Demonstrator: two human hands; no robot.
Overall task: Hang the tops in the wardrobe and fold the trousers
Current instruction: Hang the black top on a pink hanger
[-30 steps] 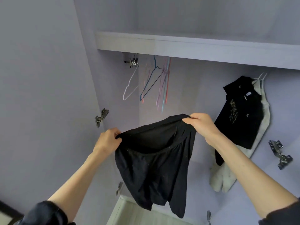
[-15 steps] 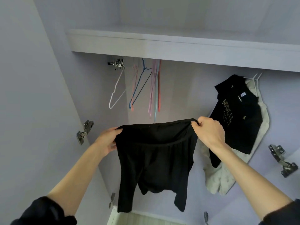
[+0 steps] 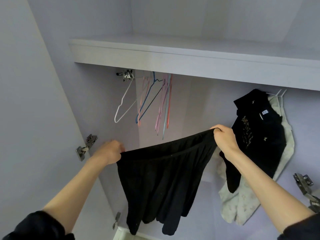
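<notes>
The left hand [image 3: 110, 151] and right hand [image 3: 225, 137] grip the black top [image 3: 164, 179] by its edge, now pulled wider and flatter. It hangs below the hangers [image 3: 152, 103], ready for one.

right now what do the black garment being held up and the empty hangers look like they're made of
Black garment: soft matte knit, likely cotton or jersey; it drapes in loose folds and gathers at the stretched edge. Empty hangers: thin wire, apparently with a smooth coloured coating in white, blue, pink and orange; whether there is metal beneath cannot be told.
</notes>
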